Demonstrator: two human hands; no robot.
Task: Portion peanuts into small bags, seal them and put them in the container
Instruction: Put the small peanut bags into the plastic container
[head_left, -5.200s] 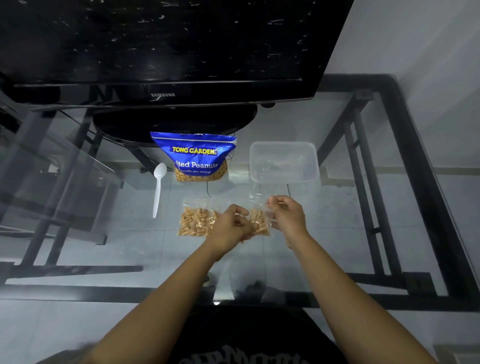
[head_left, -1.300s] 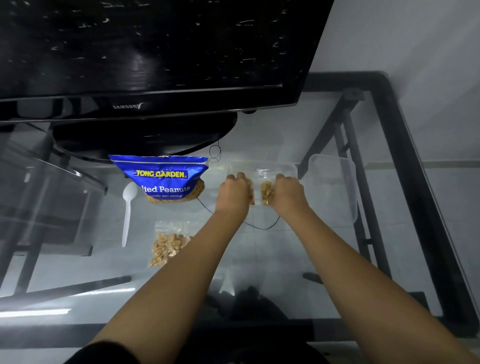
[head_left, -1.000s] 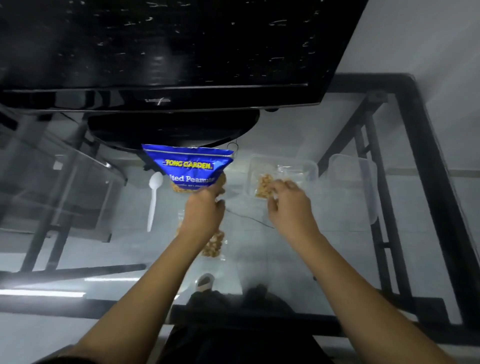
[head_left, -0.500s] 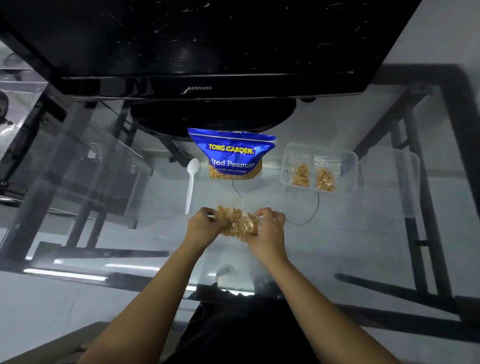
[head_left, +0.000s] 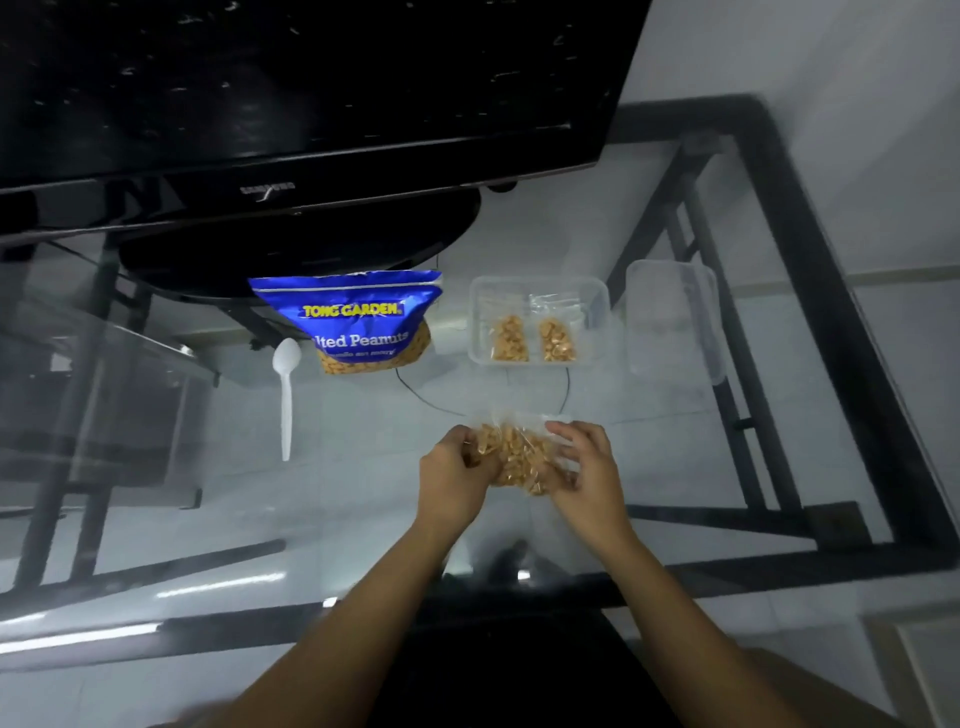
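We are holding a small clear bag of peanuts (head_left: 514, 457) between both hands, just above the glass surface (head_left: 363, 493); our left hand (head_left: 452, 480) is curling its fingers closed around the bag's left side, and our right hand (head_left: 587, 478) is gripping the right side with the fingers bent over the plastic; the bag is bunching up between them, and we cannot tell whether its top is sealed. Beyond our hands, the clear plastic container (head_left: 597, 306) is sitting open on the surface, and two filled small bags (head_left: 535, 338) are lying side by side inside it, just about touching each other; the container's lid (head_left: 675, 322) is resting just to its right, apart from it. To the left of the container, the blue Tong Garden peanut pack (head_left: 353, 317) is standing upright, with nuts showing through its lower window; a white plastic spoon (head_left: 285, 384) is lying just left of the pack, bowl pointing away from us. A thin dark cable (head_left: 431, 405) is looping across the glass between the pack and our hands; behind everything, a black television (head_left: 311, 93) on its stand is filling the top of the view.
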